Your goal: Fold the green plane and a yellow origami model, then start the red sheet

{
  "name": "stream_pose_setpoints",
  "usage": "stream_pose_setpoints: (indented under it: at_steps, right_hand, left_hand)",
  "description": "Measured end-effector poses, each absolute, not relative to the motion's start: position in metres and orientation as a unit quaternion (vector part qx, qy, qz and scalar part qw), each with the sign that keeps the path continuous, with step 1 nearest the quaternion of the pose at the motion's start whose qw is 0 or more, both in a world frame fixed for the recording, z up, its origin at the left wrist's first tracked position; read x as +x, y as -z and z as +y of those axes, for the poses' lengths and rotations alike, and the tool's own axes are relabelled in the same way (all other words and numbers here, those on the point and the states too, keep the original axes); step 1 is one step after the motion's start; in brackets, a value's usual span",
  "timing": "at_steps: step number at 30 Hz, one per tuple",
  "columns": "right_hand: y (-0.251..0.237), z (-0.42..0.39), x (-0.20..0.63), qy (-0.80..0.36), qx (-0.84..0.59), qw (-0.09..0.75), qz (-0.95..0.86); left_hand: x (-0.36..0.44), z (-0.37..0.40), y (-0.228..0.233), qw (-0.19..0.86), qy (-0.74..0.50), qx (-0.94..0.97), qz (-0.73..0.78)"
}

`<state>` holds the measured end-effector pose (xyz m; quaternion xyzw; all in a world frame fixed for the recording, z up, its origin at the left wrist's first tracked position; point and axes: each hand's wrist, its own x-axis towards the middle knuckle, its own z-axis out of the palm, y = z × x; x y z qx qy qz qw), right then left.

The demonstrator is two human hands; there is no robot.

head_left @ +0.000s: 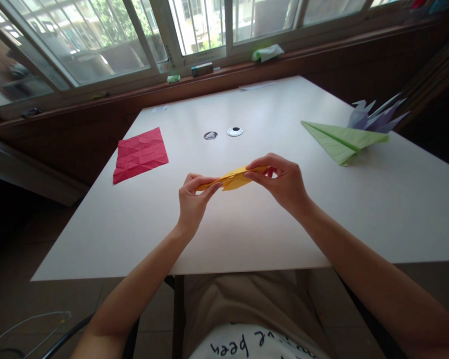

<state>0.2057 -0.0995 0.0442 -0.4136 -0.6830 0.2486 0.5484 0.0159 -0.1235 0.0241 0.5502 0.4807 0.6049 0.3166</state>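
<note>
A folded yellow paper [234,179] is held just above the white table [247,229], stretched between both hands. My left hand [192,199] pinches its left tip between thumb and fingers. My right hand [282,182] pinches its right end, fingers curled over the top. The paper is narrow and flat, seen nearly edge-on.
A creased red paper sheet [140,153] lies flat at the table's left. A green folded paper plane [340,139] and a pale purple folded paper figure [376,117] sit at the right. Two round holes [234,131] are in the tabletop. Small items rest on the window sill [202,69].
</note>
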Motion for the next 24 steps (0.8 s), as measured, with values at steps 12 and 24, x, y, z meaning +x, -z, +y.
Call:
stream_pose_setpoints:
  at_steps: [12, 24]
  right_hand:
    - [-0.054, -0.108, 0.202, -0.494, -0.366, 0.540, -0.575]
    - [-0.040, -0.117, 0.188, -0.601, -0.320, 0.521, -0.515]
  left_hand:
    - [0.021, -0.128, -0.028, 0.446, -0.621, 0.501, 0.405]
    - [0.024, -0.136, -0.027, 0.360, -0.602, 0.573, 0.423]
